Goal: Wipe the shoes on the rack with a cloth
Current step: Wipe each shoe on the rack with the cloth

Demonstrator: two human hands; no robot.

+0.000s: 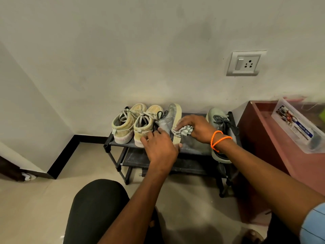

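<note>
A low black shoe rack point(193, 148) stands against the wall. On its top shelf a grey shoe point(169, 118) with a cream sole is tipped onto its side. My left hand point(159, 147) grips its heel end. My right hand point(195, 129) holds a bunched striped cloth point(184, 131) against the shoe's sole edge. Left of it stands a pair of beige high-top shoes point(133, 125). A second grey shoe point(219, 124) sits at the right end of the shelf, partly hidden by my right wrist.
A reddish-brown cabinet point(263, 138) stands right of the rack with a clear plastic box point(297, 127) on it. A wall socket point(245, 63) is above. My knee in dark trousers point(98, 208) is in front, on the beige tiled floor.
</note>
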